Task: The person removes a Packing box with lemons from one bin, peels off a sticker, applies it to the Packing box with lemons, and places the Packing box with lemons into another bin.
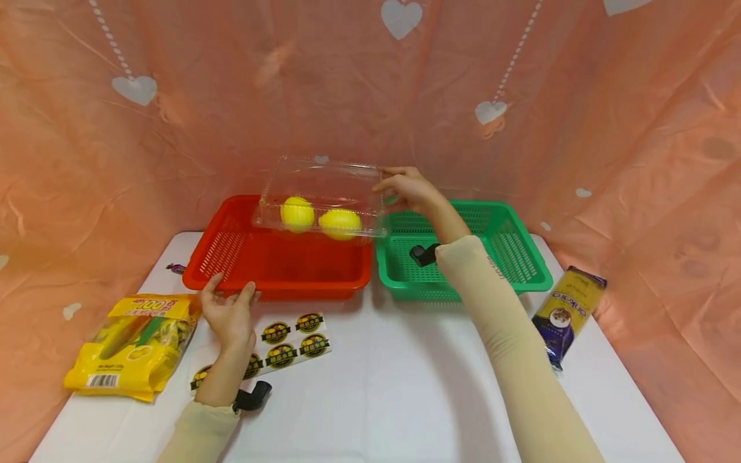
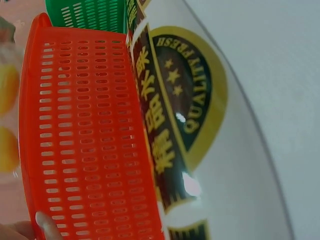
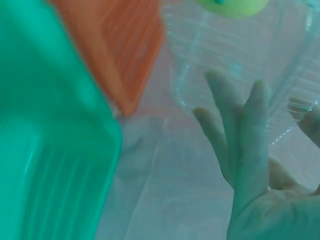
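My right hand (image 1: 410, 191) pinches the right end of a clear plastic box (image 1: 324, 183), held up tilted above the baskets. Two yellow lemons (image 1: 340, 223) rest inside along its lower side. In the right wrist view, the thumb and fingers (image 3: 252, 145) lie about the box's end. My left hand (image 1: 228, 315) is at the front left rim of the red basket (image 1: 278, 286), its fingers loosely bent. One fingertip (image 2: 47, 225) appears against the basket's slotted wall in the left wrist view. Below that hand lies a sheet of round fruit stickers (image 1: 282, 355), partly covered by the forearm.
Beside the red basket stands a green basket (image 1: 463, 287), under my right forearm. A yellow snack bag (image 1: 130, 347) lies at the left, and a purple and gold packet (image 1: 570, 315) at the right. A small purple wrapped sweet (image 1: 176, 268) sits left of the red basket.
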Tool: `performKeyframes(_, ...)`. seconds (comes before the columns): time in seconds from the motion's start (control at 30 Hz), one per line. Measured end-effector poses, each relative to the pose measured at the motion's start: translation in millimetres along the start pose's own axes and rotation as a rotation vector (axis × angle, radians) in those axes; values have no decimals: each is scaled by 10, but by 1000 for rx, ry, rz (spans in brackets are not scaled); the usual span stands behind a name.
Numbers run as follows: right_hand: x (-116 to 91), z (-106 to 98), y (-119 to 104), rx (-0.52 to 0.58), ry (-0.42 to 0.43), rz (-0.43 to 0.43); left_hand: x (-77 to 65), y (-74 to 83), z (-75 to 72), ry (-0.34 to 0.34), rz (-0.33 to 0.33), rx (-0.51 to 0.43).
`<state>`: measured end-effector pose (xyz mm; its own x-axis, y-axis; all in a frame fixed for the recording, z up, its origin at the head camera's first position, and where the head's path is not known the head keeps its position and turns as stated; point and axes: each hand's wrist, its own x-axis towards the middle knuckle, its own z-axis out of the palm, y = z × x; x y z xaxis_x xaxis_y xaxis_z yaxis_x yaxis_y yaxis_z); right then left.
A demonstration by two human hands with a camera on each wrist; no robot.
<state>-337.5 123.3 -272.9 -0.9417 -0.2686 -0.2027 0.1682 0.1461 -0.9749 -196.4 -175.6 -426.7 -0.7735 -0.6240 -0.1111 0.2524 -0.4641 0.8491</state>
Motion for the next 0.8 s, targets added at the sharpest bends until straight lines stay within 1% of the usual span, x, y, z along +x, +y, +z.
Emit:
performKeyframes(0.1, -137, -146, -2, -20, 19, 10, 9, -7, 8, 11, -3, -4)
performKeyframes(0.2, -312, -271, 42, -48, 37, 35, 16, -10, 7, 22, -9, 1)
performKeyframes(0.3, -511, -396, 116, -70, 45, 57, 27, -14, 14, 16, -13, -5)
performKeyframes(0.4, -714, -526, 199, -82, 33, 64, 48, -16, 27, 7, -17, -12)
performKeyframes(0.53, -972, -684, 332, -93, 24, 75, 72, -18, 33, 13, -33, -12)
performKeyframes(0.67, -1215, -775, 463, -96, 27, 83, 75, -27, 28, 22, -13, -19)
performKeyframes(0.8, -1436, -817, 573, -86, 34, 77, 84, -13, 21, 31, 3, -19)
